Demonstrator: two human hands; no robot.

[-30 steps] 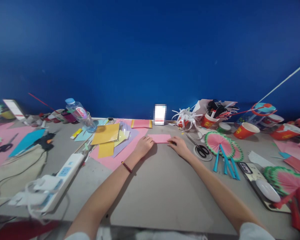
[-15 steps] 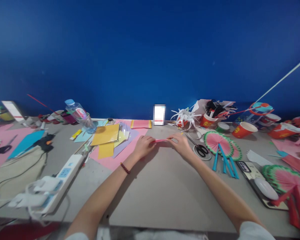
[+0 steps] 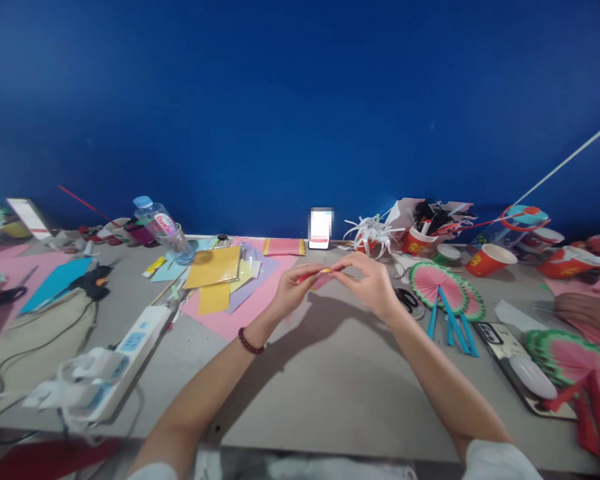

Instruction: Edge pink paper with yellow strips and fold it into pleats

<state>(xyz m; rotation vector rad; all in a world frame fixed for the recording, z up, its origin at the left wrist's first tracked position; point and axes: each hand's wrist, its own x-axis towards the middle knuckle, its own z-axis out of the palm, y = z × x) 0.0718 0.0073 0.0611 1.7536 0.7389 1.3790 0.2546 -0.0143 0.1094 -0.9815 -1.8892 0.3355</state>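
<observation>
A narrow strip of folded pink paper (image 3: 323, 280) with a yellow end is held up over the table in front of me. My left hand (image 3: 291, 292) is closed round its left part, and the fingers cover much of it. My right hand (image 3: 369, 283) pinches the strip at its yellow end, thumb and forefinger close to the left fingertips. Black-handled scissors (image 3: 407, 300) lie just right of my right hand, partly behind it. Beyond my hands lies a pink pleated paper piece with yellow edges (image 3: 284, 247).
Watermelon-coloured paper fans (image 3: 437, 287) with blue handles lie on the right. Coloured paper sheets (image 3: 214, 267), a tilted bottle (image 3: 165, 227) and a power strip (image 3: 135, 350) are on the left. A phone (image 3: 321, 229) stands by the wall. Another person's hand (image 3: 583, 310) is far right.
My hands have drawn closer together and turned the pink strip, so its yellow end now shows. The other person's hand at the right has come further into view.
</observation>
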